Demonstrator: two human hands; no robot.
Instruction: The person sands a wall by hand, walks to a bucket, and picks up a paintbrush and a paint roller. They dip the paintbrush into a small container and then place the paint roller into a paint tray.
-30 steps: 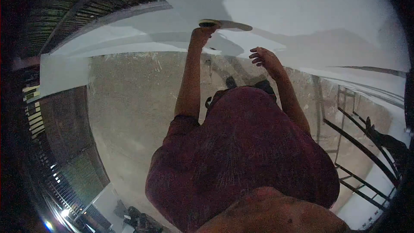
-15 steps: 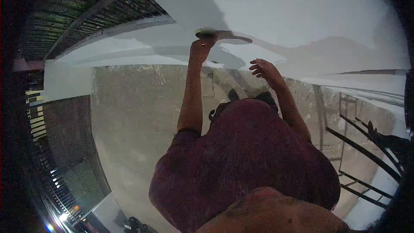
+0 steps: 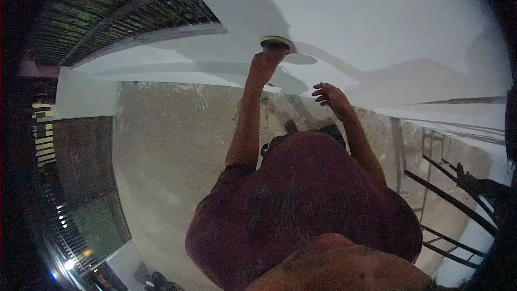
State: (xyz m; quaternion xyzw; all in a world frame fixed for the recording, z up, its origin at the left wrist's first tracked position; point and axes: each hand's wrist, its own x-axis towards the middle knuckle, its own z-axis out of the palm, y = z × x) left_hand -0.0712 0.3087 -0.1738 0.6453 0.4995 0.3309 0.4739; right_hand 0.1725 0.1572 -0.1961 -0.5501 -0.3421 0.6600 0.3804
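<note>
White ceiling (image 3: 377,16), sanding pad (image 3: 276,42) under left hand (image 3: 265,63); right hand (image 3: 329,97) apart

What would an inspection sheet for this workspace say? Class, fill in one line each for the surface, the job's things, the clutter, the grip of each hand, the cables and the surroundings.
Surface: white wall, smooth, with shadows of the arms across it.
Job's things: round sanding pad, pressed flat against the white wall.
Clutter: dark shapes low on the ground, too dim to identify.
Grip: left hand closed on the round sanding pad; right hand empty, fingers curled, apart from the wall.
Cables: nothing seen.
Surroundings: bare concrete floor far below; dark metal scaffold bars at right; slatted structure upper left.
</note>
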